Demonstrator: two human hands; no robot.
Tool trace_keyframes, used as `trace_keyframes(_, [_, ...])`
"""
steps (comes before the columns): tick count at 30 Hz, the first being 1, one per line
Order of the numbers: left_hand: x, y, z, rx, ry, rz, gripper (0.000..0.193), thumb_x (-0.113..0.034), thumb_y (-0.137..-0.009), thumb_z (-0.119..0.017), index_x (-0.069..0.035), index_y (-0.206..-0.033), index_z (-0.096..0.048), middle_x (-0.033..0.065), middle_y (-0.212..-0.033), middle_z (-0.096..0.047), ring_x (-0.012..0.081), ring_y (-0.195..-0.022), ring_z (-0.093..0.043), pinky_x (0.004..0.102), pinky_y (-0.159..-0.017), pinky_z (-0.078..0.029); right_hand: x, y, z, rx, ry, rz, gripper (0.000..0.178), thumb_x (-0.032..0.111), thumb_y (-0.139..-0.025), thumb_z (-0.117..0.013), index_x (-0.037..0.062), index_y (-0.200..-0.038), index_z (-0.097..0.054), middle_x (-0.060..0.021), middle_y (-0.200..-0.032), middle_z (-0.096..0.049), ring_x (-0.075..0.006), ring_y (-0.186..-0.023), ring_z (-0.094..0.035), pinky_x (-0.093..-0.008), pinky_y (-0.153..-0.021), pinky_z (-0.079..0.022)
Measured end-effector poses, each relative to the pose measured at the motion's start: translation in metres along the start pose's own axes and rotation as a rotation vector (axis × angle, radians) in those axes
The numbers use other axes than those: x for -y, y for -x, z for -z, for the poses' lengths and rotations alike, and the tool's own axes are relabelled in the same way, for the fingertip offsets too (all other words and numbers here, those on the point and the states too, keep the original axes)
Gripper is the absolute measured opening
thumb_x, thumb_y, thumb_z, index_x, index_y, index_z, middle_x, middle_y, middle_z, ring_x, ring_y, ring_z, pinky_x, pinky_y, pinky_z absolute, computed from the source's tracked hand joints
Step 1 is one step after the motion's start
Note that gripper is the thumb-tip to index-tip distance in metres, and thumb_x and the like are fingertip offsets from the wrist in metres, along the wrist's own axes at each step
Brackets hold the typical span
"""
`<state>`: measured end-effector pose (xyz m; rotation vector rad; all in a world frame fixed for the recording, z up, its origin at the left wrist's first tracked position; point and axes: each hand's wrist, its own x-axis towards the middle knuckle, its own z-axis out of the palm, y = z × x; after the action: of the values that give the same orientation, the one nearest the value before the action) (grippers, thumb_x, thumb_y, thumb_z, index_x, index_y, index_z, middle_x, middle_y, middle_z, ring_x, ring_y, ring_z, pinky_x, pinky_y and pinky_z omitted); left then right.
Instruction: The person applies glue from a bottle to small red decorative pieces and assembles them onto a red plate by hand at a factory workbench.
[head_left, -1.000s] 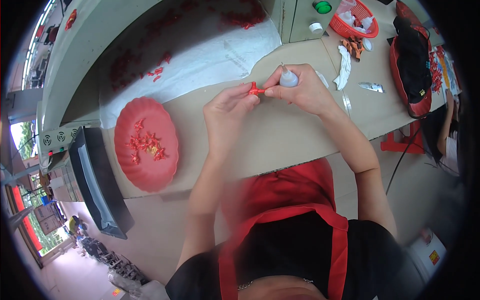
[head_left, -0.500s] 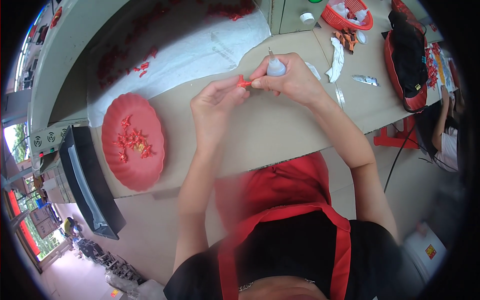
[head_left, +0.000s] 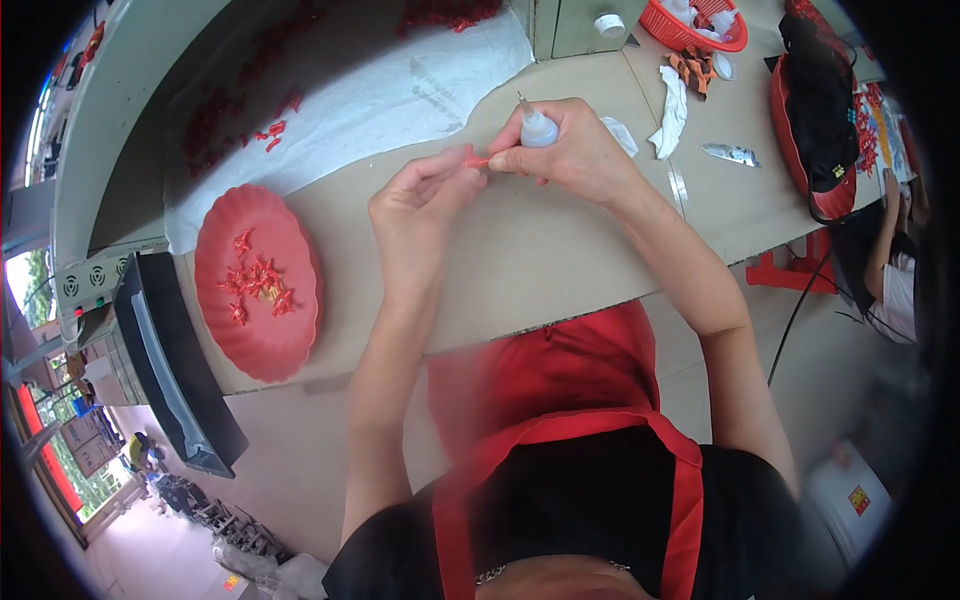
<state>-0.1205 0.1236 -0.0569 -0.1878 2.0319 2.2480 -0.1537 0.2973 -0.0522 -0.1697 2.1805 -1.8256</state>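
Head view: looks down on the bench [head_left: 500, 265]; all places are clock directions from its centre.
Red piece [head_left: 479, 162]: at 12 o'clock, above the bench between the hands, mostly hidden by fingertips and slightly blurred; its full shape cannot be read.
Left hand [head_left: 418, 195]: at 11 o'clock, thumb and fingers clamped on the piece.
Right hand [head_left: 580, 150]: at 1 o'clock, fingers closed around the bottle [head_left: 539, 130], nozzle toward 11; its lower end is covered by the palm. The thumb tip meets the piece, but whether it pinches it I cannot tell.
Dish [head_left: 260, 355]: at 9 o'clock, holding overlapping red stars [head_left: 258, 277], hard to count.
Sheet [head_left: 440, 85]: at 11 o'clock, its far part in shadow, pieces there indistinct.
Basket [head_left: 692, 38]: at 1 o'clock, cut off by the top edge.
Since half a second ago: everything sits slightly further left; the green button has left the top edge; both grips look unchanged.
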Motion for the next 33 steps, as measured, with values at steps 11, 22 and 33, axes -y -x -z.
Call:
trace_keyframes(11, [-0.0015, 0.0, 0.0005, -0.015, 0.018, 0.015, 0.019, 0.002, -0.08, -0.063, 0.007, -0.098, -0.062, 0.0117, -0.088, -0.066, 0.0144, -0.077, -0.064, 0.0246, -0.07, -0.051, -0.002, -0.0011, -0.0028, -0.007, -0.012, -0.011, 0.01, 0.011, -0.075, -0.071, 0.0031, -0.078, -0.066, -0.0002, -0.068, -0.059, -0.0067, -0.062, -0.053, -0.0221, -0.05, -0.041])
trace_keyframes(22, [0.0021, -0.002, -0.0006, -0.028, 0.028, 0.015, 0.019, 0.003, -0.08, -0.063, 0.007, -0.098, -0.062, 0.0124, -0.087, -0.066, 0.0146, -0.077, -0.064, 0.0251, -0.07, -0.052, -0.0018, -0.0021, -0.0027, 0.003, -0.02, -0.065, 0.011, 0.012, -0.076, -0.071, 0.0037, -0.079, -0.066, -0.0002, -0.069, -0.06, -0.0067, -0.063, -0.054, -0.0223, -0.051, -0.042])
trace_keyframes(33, [0.0047, -0.0021, -0.004, -0.058, -0.021, -0.004, 0.019, 0.003, -0.08, -0.062, 0.006, -0.099, -0.061, 0.0118, -0.087, -0.066, 0.0148, -0.076, -0.063, 0.0237, -0.069, -0.05, 0.0007, -0.0006, -0.0051, 0.013, -0.029, -0.055, 0.011, 0.012, -0.076, -0.071, 0.0034, -0.08, -0.066, -0.0004, -0.069, -0.061, -0.0065, -0.063, -0.054, -0.0219, -0.051, -0.042])
